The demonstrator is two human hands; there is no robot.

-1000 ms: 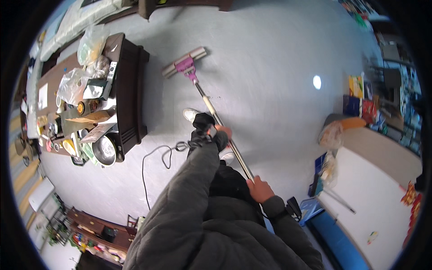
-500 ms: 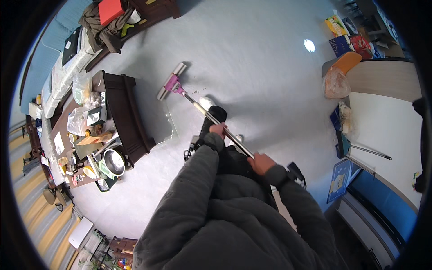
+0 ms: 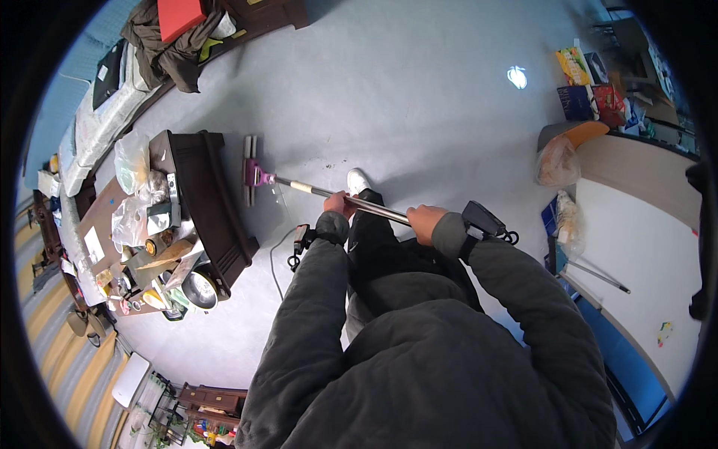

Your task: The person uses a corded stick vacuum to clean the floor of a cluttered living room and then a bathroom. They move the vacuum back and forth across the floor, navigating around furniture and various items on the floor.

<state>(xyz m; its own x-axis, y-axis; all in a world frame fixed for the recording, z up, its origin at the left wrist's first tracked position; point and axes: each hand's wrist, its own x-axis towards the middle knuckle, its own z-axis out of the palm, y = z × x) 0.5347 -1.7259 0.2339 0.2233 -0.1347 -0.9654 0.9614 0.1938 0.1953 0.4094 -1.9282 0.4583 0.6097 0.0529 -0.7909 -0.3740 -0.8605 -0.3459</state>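
A room with a smooth pale grey floor (image 3: 426, 90) spreads out below you. On your left stands a dark brown wooden surface (image 3: 206, 187) crowded with clear plastic bags (image 3: 132, 163), a round silvery metal pan (image 3: 200, 289) and a slim pale remote control (image 3: 172, 187).

You hold a floor mop with a slender metal pole (image 3: 383, 210). Its purple plastic and grey double-bar mop head (image 3: 256, 173) lies ahead and to the left of your grip, on the floor just beside the surface's dark side panel. The pole slants from your right hand up and leftward to the head; the head's own long axis runs crosswise to it, roughly along that panel. Your left hand (image 3: 339, 204) is nearer the head, its fingers curled around the pole. Your right hand (image 3: 426, 223) is closed around the pole farther back, in front of your body. Your white shoe (image 3: 358, 181) is beyond the pole, near small dark specks (image 3: 336, 165) on the floor.

To the far right sit a yellow printed package (image 3: 572, 66), a dark blue box (image 3: 576, 103) and a red package (image 3: 609, 103); their print is too small to make out.
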